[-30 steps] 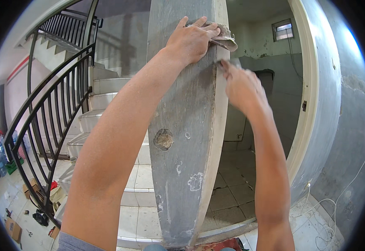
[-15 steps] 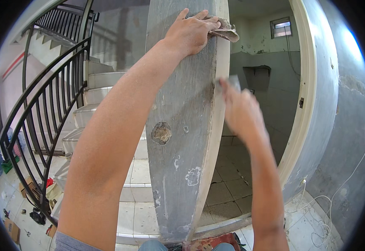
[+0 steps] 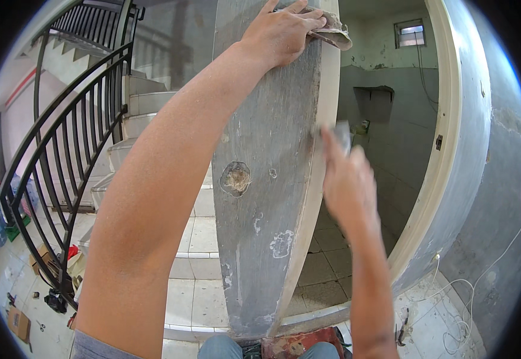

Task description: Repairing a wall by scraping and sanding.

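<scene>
A narrow grey wall pillar [image 3: 266,137] stands upright before me, with a cream door-frame strip [image 3: 311,173] along its right edge. High on it, my left hand [image 3: 284,36] leans with fingers stretched over the surface. Beneath those fingers is a curled, putty-smeared sheet [image 3: 337,37], sticking out past the right edge; its exact material is unclear. Lower down, my right hand [image 3: 350,185] grips a flat grey scraper [image 3: 343,136], index finger extended along it. The scraper meets the strip where it joins the pillar; motion blurs its edge.
A rough hole [image 3: 235,179] and pale patches mark the pillar. White-tiled stairs [image 3: 197,257] with a black metal railing [image 3: 63,137] rise at left. Right of the pillar is a doorway into a grey room [image 3: 386,137]. A red stained board [image 3: 299,344] lies between my knees; a white cable [image 3: 469,299] trails right.
My right hand and the scraper have moved slightly down along the strip. My left hand stays on the sheet against the pillar. The whole view has shifted a little.
</scene>
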`<action>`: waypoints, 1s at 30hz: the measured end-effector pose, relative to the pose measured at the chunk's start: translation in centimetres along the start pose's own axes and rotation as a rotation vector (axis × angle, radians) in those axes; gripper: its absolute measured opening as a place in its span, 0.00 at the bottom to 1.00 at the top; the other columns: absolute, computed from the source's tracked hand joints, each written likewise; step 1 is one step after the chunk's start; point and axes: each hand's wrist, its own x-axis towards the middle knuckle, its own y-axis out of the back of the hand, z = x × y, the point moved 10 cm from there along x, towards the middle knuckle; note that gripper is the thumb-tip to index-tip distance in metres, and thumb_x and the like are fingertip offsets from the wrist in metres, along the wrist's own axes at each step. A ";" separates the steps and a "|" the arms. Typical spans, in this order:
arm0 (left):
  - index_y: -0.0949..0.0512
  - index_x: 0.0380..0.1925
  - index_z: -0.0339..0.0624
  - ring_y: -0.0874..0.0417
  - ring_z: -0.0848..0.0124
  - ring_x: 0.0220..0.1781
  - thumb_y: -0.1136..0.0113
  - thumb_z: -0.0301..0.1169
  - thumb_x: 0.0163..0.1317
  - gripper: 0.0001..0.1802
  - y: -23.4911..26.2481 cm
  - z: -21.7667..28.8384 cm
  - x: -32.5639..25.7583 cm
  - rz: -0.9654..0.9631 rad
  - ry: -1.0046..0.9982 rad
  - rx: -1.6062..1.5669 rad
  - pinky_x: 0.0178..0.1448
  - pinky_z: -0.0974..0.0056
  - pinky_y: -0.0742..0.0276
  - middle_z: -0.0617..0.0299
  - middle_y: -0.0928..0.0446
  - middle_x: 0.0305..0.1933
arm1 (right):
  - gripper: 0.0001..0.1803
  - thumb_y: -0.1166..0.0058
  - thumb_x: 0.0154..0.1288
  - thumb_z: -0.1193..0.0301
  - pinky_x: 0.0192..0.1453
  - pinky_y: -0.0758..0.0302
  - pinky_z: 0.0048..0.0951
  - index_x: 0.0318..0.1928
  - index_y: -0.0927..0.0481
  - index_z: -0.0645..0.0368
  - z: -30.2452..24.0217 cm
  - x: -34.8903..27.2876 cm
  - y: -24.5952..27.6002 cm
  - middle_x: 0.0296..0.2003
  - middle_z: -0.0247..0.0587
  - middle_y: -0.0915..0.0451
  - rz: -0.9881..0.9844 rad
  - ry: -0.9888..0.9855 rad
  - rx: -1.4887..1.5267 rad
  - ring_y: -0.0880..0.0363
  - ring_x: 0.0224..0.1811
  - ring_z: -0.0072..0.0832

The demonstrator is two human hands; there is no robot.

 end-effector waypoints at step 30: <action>0.24 0.69 0.45 0.36 0.63 0.82 0.58 0.29 0.76 0.25 0.6 1.7 -0.7 0.180 -0.016 -0.016 0.86 0.47 0.47 0.63 0.29 0.77 | 0.28 0.48 0.77 0.70 0.41 0.17 0.50 0.74 0.27 0.35 1.4 -2.4 -0.3 0.40 0.55 0.27 0.054 -0.072 0.104 0.16 0.30 0.53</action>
